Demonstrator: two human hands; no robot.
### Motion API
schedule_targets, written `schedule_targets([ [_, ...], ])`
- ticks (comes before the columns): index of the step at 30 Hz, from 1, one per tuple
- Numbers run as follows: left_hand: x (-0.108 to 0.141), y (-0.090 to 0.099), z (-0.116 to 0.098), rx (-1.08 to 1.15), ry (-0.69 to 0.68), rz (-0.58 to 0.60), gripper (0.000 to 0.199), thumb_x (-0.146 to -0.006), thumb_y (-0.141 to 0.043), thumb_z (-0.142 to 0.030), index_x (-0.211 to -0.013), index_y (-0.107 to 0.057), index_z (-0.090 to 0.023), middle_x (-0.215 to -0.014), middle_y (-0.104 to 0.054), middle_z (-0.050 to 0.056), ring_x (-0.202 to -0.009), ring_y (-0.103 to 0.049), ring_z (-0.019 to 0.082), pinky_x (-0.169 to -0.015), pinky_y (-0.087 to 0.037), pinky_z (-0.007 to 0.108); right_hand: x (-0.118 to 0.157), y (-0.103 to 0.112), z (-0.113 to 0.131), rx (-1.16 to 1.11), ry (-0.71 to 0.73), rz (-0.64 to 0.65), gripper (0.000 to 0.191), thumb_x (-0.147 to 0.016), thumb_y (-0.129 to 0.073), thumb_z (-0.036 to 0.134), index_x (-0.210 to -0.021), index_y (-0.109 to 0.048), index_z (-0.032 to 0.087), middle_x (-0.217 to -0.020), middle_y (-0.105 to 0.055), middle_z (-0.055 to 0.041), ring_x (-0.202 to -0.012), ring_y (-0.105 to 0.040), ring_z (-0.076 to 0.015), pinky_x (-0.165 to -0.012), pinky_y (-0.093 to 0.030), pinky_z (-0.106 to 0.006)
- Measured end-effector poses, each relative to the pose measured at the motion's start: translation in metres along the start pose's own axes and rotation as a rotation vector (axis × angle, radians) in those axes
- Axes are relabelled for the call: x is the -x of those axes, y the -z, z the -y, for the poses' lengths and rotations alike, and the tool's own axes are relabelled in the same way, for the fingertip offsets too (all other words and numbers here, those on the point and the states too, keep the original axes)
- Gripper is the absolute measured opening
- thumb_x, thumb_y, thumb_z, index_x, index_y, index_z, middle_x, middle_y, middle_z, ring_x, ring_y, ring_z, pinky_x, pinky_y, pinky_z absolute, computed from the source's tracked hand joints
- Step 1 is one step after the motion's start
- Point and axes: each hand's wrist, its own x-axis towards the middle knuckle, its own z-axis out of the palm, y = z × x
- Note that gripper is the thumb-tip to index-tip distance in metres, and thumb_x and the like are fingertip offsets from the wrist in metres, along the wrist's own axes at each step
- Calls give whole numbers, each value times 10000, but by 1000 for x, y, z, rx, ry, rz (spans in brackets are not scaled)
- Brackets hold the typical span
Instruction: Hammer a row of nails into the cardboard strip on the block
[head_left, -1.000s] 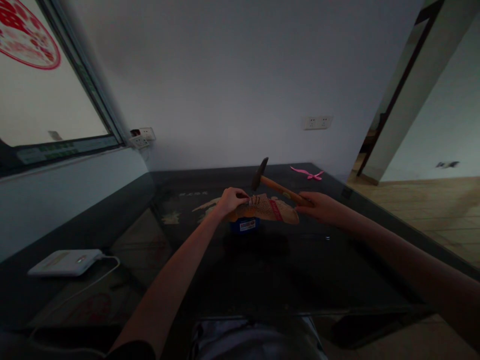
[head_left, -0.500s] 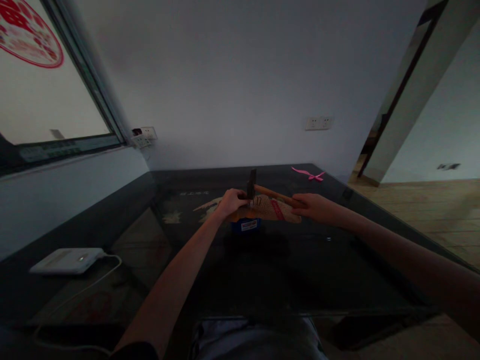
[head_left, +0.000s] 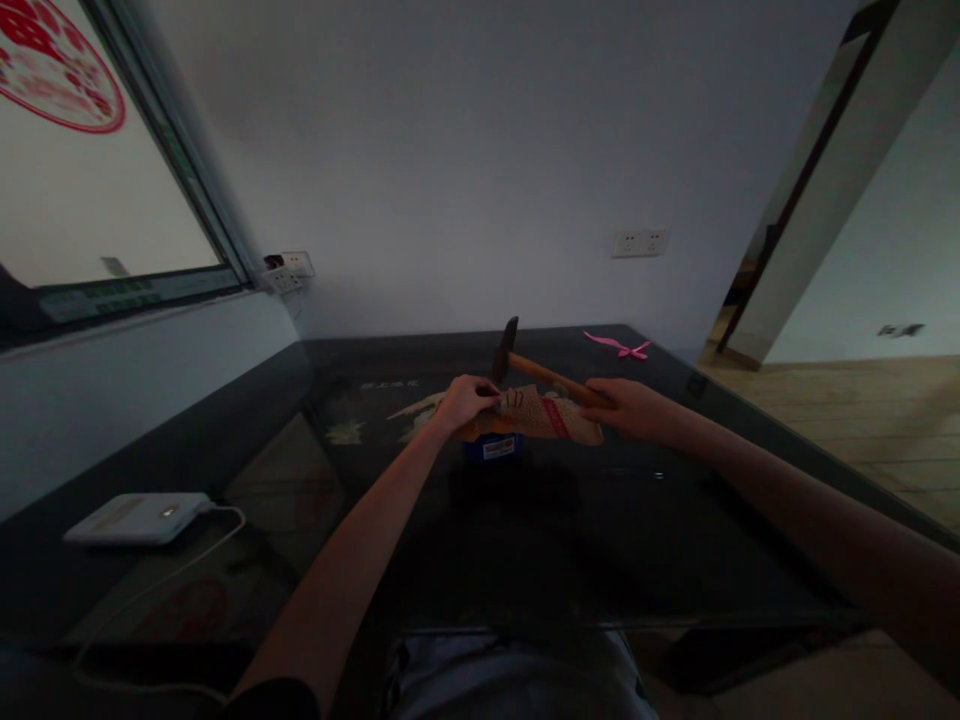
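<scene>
In my right hand (head_left: 619, 408) is the wooden handle of a hammer (head_left: 551, 377). Its dark head is raised just above and behind my left fingertips. A flat tan piece (head_left: 529, 415) with a red printed band lies tilted across a blue box (head_left: 493, 447) with a white label. My left hand (head_left: 465, 403) rests at the tan piece's left part, thumb and finger pinched together; what they pinch is too small to make out. A few thin dark marks or pins show beside those fingertips, and I cannot tell which they are.
A dark glossy table (head_left: 600, 540) stands against the wall. A white power bank-like device (head_left: 139, 520) with a cable lies at the left. Toward the back right is a pink ribbon (head_left: 619, 346). Wall sockets (head_left: 639, 243) are above the table, and a window (head_left: 97, 200) is at the left.
The hammer head has risen away from the tan piece and tipped back, with my right hand lifting slightly. My left hand stays in nearly the same place.
</scene>
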Motion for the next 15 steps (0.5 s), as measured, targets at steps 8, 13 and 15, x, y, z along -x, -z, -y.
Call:
schedule_targets([
  [8, 1, -3, 3, 30, 40, -1, 253, -705, -645, -293, -882, -705, -122, -830, -708, 56, -739, -633, 174, -649, -455, 247, 0, -5, 4, -34, 2, 62, 143, -804, -481, 310, -726, -445, 196, -672, -498, -11, -603, -483, -144, -530, -317, -257],
  [13, 1, 1, 0, -5, -23, 19, 189, -719, -625, -283, -785, -713, -130, -745, -698, 46, -685, -624, 153, -645, -452, 236, 1, 2, 5, -77, -36, -15, 187, -804, -475, 347, -704, -413, 202, -618, -469, 11, -558, -459, -128, -497, -301, -246],
  [15, 0, 4, -3, -51, -63, 34, 193, -711, -628, -298, -794, -715, -147, -759, -697, 42, -695, -624, 152, -661, -458, 237, 4, 4, 3, -107, -60, -24, 205, -801, -480, 368, -702, -408, 203, -588, -451, 22, -532, -450, -122, -479, -288, -243],
])
